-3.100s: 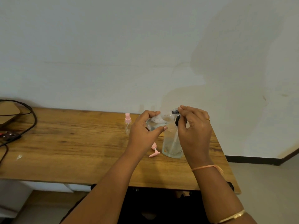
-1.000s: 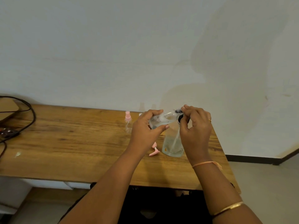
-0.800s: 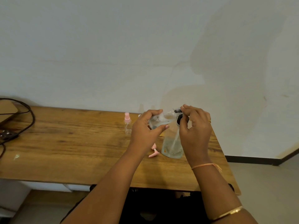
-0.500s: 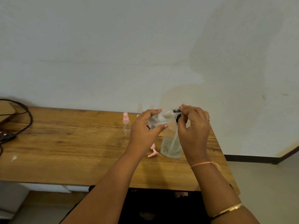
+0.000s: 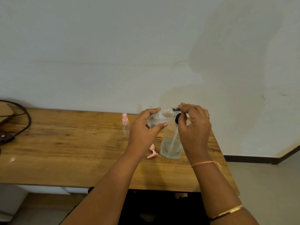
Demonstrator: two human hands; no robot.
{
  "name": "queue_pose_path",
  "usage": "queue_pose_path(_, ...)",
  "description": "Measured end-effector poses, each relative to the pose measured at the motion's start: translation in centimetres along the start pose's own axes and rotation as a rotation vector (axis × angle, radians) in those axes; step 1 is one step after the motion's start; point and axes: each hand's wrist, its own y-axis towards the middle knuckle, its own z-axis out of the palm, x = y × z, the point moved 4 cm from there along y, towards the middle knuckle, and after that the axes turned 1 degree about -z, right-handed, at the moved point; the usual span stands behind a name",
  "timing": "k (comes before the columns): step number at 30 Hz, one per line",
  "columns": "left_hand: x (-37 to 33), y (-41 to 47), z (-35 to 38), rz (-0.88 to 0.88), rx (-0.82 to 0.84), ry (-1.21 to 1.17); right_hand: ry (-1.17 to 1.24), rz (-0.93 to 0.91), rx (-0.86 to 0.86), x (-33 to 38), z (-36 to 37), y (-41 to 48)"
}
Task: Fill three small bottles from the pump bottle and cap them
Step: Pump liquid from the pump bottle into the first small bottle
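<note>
A large clear pump bottle (image 5: 170, 143) stands on the wooden table (image 5: 65, 151) near its right end, with a little liquid at the bottom. My right hand (image 5: 194, 127) curls over its black pump head (image 5: 177, 116). My left hand (image 5: 142, 129) grips a small clear bottle (image 5: 159, 117), tilted on its side with its mouth at the pump's nozzle. Some liquid lies inside that small bottle. A second small bottle (image 5: 125, 125) with a pink spray cap stands upright behind my left hand. A loose pink cap (image 5: 152, 154) lies on the table beside the pump bottle.
Dark cables (image 5: 24, 120) and a brown box corner lie at the table's far left. A white wall rises right behind the table. The table's right edge is close to the pump bottle, with bare floor (image 5: 267, 184) beyond it.
Both hands keep the same hold on the small bottle and the pump head. Only slight shifts of the view show between frames.
</note>
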Motion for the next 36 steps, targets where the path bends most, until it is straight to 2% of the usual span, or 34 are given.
queue_pose_path(12,0.1,0.1,0.2,-0.009,0.000,0.007,0.016,0.005,-0.041,-0.1,0.4,0.0)
queue_pose_path(23,0.6,0.0,0.2,-0.037,0.021,0.027,-0.034,-0.030,0.010,-1.0,1.0,-0.5)
queue_pose_path(36,0.2,0.0,0.2,0.010,-0.006,0.025,-0.006,-0.014,-0.016,-0.2,0.4,0.0)
